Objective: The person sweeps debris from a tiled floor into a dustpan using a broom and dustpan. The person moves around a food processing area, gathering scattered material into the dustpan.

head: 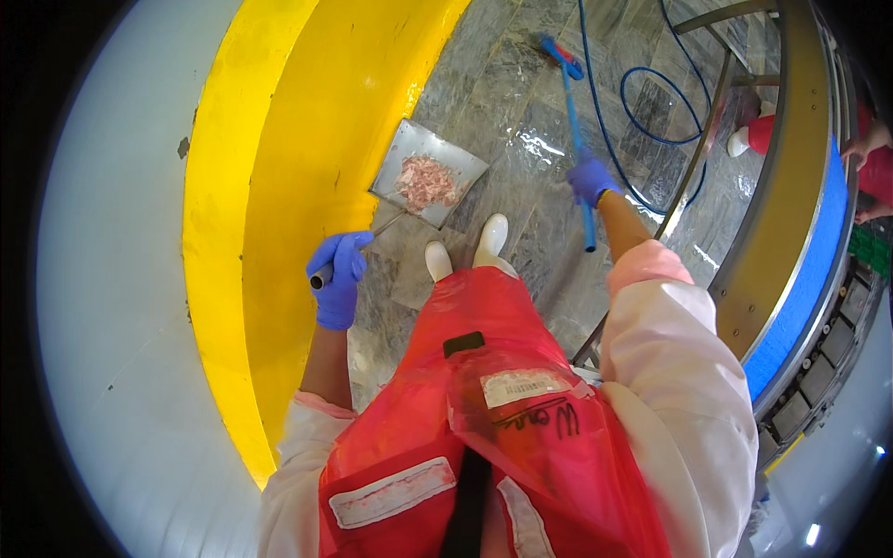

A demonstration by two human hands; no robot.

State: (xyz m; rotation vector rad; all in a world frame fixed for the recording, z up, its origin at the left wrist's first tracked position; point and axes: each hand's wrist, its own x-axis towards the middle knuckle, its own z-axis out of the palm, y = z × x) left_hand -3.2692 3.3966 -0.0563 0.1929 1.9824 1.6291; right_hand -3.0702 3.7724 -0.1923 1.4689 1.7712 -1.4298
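My left hand [338, 279], in a blue-purple glove, is closed round the end of a long metal handle [388, 223]. That handle runs to a metal dustpan [467, 162] lying on the floor against the yellow curb. Pinkish meat scraps [425, 183] are heaped in the pan. On the right, my right hand [590, 180], gloved alike, grips the blue pole [572, 111] of a floor brush. The brush head [560, 56], blue with some red, rests on the floor farther off, up and right of the dustpan.
A yellow curb [314, 139] runs along the left wall. A blue hose [593, 91] lies coiled on the wet tiled floor [516, 139]. To the right stands a metal-framed conveyor with a blue surface [802, 300]. Beyond it, another person's hands [868, 143] and a white boot [737, 142] show.
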